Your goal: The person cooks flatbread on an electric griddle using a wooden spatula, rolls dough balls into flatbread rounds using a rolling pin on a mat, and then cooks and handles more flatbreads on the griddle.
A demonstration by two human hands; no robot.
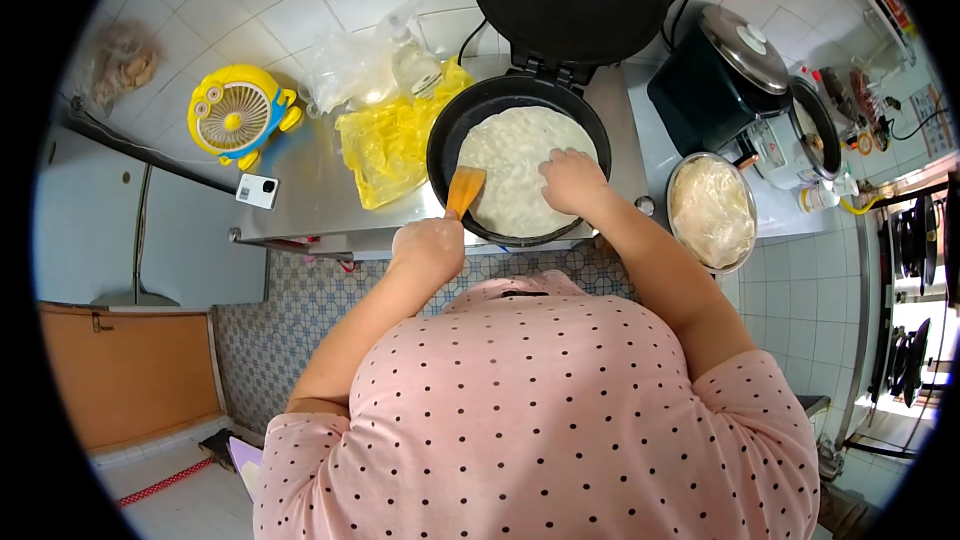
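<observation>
A round sheet of pale dough (522, 202) covers most of the black electric griddle pan (445, 132), whose lid (572, 0) is raised behind it. My left hand (430, 248) is closed around the handle of a wooden spatula (465, 190); the spatula's flat end rests at the dough's left edge. On the right side of the dough, my right hand (573, 182) lies palm down with its fingers stretched out on the surface. The hand hides the dough beneath it.
Left of the pan lie a yellow plastic bag (385, 155) and a clear bag (350, 68). Further left are a yellow fan (235, 118) and a phone (258, 191). At right stand a plastic-covered bowl (712, 210) and a dark pot (700, 90) with a metal lid.
</observation>
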